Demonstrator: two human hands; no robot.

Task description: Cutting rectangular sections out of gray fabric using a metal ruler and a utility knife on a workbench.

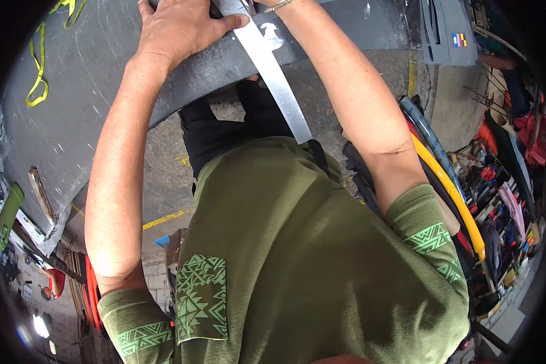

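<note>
A long silvery metal straightedge (273,70) slants from the top edge down over the near table edge, its lower end close to my shirt. My left hand (185,27) lies flat and spread on the dark grey tabletop (103,54), with the thumb pressing on the straightedge. Some of its fingertips are cut off by the top edge. Only a sliver of my right hand (264,2) shows, beside the straightedge's upper end. A bracelet is on that wrist, the fingers are out of sight, and a small dark object there is too cropped to make out.
A yellow tape measure (40,70) curls over the table's left part. A wooden stick (41,194) lies farther down that side. A grey fabric piece (449,36) hangs at the upper right. Rolls, including a yellow tube (449,185), and piled materials stand at right. Another person (56,283) is lower left.
</note>
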